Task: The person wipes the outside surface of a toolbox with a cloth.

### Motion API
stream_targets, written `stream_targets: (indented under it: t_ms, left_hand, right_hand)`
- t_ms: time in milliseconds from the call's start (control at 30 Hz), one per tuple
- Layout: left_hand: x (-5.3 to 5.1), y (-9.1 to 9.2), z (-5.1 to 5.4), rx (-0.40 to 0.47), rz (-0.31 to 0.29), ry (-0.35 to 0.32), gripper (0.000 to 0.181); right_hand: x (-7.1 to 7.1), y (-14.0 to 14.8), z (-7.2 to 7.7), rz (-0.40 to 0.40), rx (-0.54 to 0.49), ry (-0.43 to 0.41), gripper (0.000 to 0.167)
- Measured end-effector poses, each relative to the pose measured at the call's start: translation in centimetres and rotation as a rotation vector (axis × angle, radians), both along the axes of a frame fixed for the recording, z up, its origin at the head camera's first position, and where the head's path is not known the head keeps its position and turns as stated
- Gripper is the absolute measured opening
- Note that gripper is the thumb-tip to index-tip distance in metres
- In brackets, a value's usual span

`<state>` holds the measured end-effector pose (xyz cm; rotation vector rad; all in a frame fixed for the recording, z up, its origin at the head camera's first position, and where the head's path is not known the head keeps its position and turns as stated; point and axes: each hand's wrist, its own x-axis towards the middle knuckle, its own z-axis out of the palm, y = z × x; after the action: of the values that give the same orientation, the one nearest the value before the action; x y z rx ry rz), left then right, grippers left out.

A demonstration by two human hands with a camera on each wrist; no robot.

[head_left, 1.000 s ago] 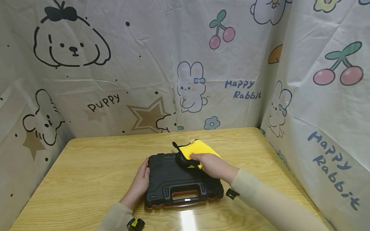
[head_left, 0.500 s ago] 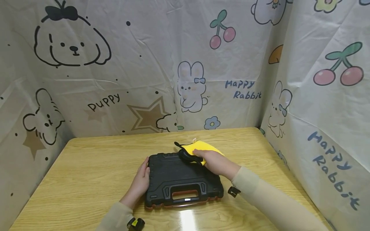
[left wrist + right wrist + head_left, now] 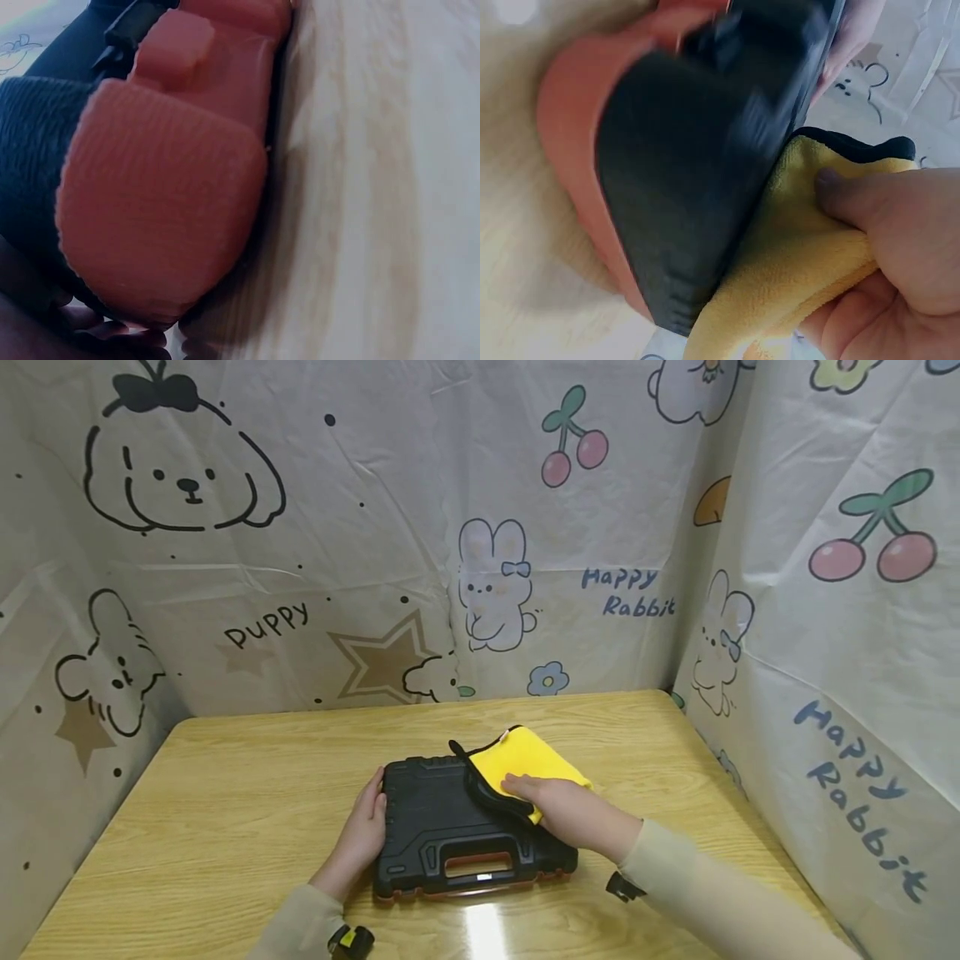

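A black hard plastic tool case point(image 3: 427, 810) with an orange-red lower half point(image 3: 165, 187) lies flat, its carry handle toward me. My left hand point(image 3: 363, 831) rests along its left side, fingers stretched along the edge. My right hand point(image 3: 573, 810) grips a folded yellow cleaning cloth point(image 3: 521, 756) with black edging and holds it on the case's upper right part. In the right wrist view the thumb lies on top of the cloth point(image 3: 795, 247), with curled fingers beneath. The cloth hides the case's far right corner.
The case lies on a wood-grain table point(image 3: 247, 810). Printed white sheeting point(image 3: 375, 543) hangs behind the table and along both sides. A dark wrist device point(image 3: 351, 942) sits at the left cuff, another point(image 3: 624, 887) at the right.
My right hand slides the cloth rightward over the lid, then back toward me, and the cloth now lies flatter. The left hand and the case stay in place.
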<state>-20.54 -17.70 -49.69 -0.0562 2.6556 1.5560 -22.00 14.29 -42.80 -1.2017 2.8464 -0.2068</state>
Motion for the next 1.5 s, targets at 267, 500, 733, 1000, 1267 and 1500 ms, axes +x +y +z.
stream_targets:
  t_ms: [267,500,733,1000,1267,1500]
  left_hand:
    - [-0.1,-0.1,0.0,-0.017,0.008,-0.011,0.055]
    - [-0.1,0.0,0.0,-0.017,-0.001,-0.001,0.054]
    - [-0.1,-0.1,0.0,-0.020,0.002,0.000,0.054]
    - [-0.1,-0.1,0.0,-0.048,-0.010,0.005,0.055]
    - [-0.1,-0.1,0.0,-0.069,-0.011,0.015,0.054]
    - [-0.2,-0.1,0.1,-0.099,-0.018,0.034,0.054]
  right_hand:
    - [3.7,0.6,0.2,0.024,-0.005,-0.040,0.073]
    - [6.5,1.1,0.5,0.031,-0.014,-0.051,0.080]
    - [8.5,1.7,0.6,0.032,-0.018,-0.091,0.084]
    - [9.8,2.5,0.6,0.004,0.006,-0.166,0.081]
    - [9.7,2.5,0.6,-0.010,-0.073,-0.097,0.084]
    - [7.9,2.3,0.6,-0.045,-0.091,-0.035,0.079]
